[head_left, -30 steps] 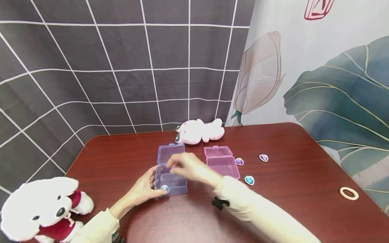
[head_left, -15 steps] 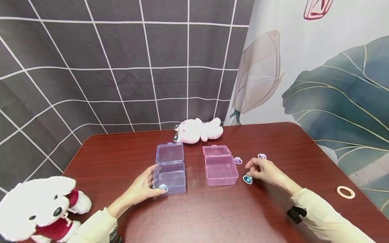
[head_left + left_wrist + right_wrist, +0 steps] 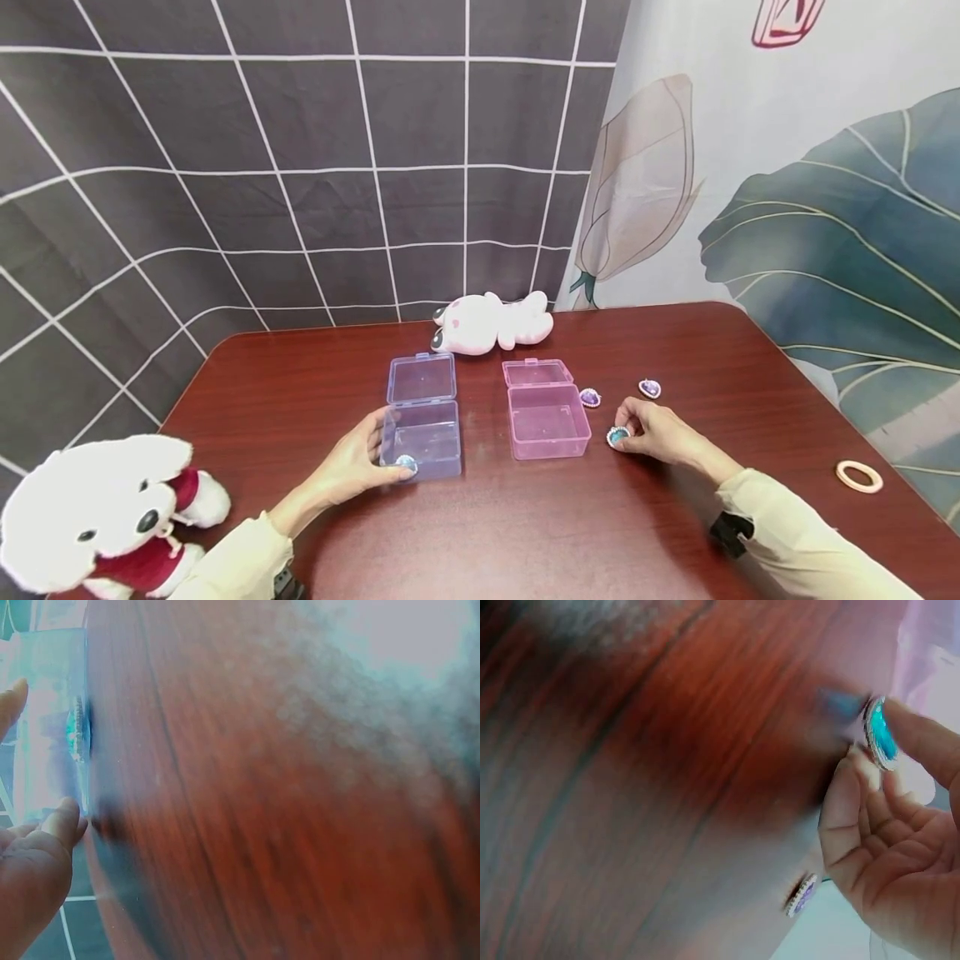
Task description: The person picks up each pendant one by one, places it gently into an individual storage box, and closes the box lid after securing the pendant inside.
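My left hand [image 3: 348,468] holds the left side of an open blue clear plastic box [image 3: 441,468], thumb at its front corner and fingers along its side. A light blue gem [image 3: 406,463] with a beaded edge lies inside, near that thumb. My right hand [image 3: 662,433] pinches a teal gem [image 3: 617,436] with a pearly rim between thumb and fingers, right of an open pink box [image 3: 551,448]. In the right wrist view the teal gem [image 3: 883,733] stands tilted on edge at the fingertips. Inside the pink box no gem shows.
Two purple gems lie behind the right hand: one gem [image 3: 590,398] beside the pink box, another gem [image 3: 649,388] farther right. A pinkish-white toy [image 3: 495,323] lies at the back edge. A wooden ring [image 3: 859,477] is far right, a white plush dog [image 3: 105,517] front left.
My right hand has gone from above the blue box rightward to the teal gem and now pinches it, its rim tipped up. The left hand stays on the blue box.
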A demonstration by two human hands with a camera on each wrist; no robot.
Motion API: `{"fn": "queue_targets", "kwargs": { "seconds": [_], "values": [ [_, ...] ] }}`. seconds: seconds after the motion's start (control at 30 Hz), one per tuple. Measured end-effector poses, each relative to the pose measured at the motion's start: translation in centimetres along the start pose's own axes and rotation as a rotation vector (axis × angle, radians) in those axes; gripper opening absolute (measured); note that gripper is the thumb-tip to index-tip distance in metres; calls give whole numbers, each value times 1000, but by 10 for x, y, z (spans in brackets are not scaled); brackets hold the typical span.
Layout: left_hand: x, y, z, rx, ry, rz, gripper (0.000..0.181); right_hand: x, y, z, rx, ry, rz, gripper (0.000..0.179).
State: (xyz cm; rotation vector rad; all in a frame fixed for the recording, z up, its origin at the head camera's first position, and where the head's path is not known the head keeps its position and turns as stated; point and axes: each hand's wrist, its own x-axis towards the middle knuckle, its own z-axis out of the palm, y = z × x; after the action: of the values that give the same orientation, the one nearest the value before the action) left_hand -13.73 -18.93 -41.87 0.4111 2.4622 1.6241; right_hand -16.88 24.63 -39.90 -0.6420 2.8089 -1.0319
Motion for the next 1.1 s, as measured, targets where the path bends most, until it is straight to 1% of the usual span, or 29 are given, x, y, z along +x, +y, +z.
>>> {"fn": "queue_targets", "kwargs": {
  "seconds": [0.1,0.2,0.27,0.37,0.43,0.5,0.67,0.77,0.83,0.93,1.0,1.1],
  "values": [
    [0,0,0,2,1,-1,90,0,-2,-4,147,2,42,21],
    [0,0,-1,10,-2,-1,91,4,-11,-11,282,40,54,14],
    [0,0,-1,16,-3,0,91,11,-22,-14,346,76,42,13],
    [0,1,-2,21,3,4,91,27,-48,-13,419,114,4,19],
    [0,1,-2,21,7,2,91,40,-68,-6,471,108,-17,24],
    [0,1,-2,16,9,2,91,53,-89,6,528,83,-37,26],
    [0,1,0,17,4,12,90,84,-139,52,624,-18,-78,23],
    [0,0,1,23,3,12,90,98,-160,80,636,-72,-76,20],
    [1,0,1,12,2,14,90,106,-170,95,617,-93,-52,19],
    [1,-1,1,-4,-5,28,89,114,-179,114,544,-118,-26,17],
    [1,-1,1,-12,-6,39,90,117,-183,122,488,-135,-18,16],
    [0,-2,0,-6,-7,54,90,122,-188,131,380,-144,-41,15]
  ]
}}
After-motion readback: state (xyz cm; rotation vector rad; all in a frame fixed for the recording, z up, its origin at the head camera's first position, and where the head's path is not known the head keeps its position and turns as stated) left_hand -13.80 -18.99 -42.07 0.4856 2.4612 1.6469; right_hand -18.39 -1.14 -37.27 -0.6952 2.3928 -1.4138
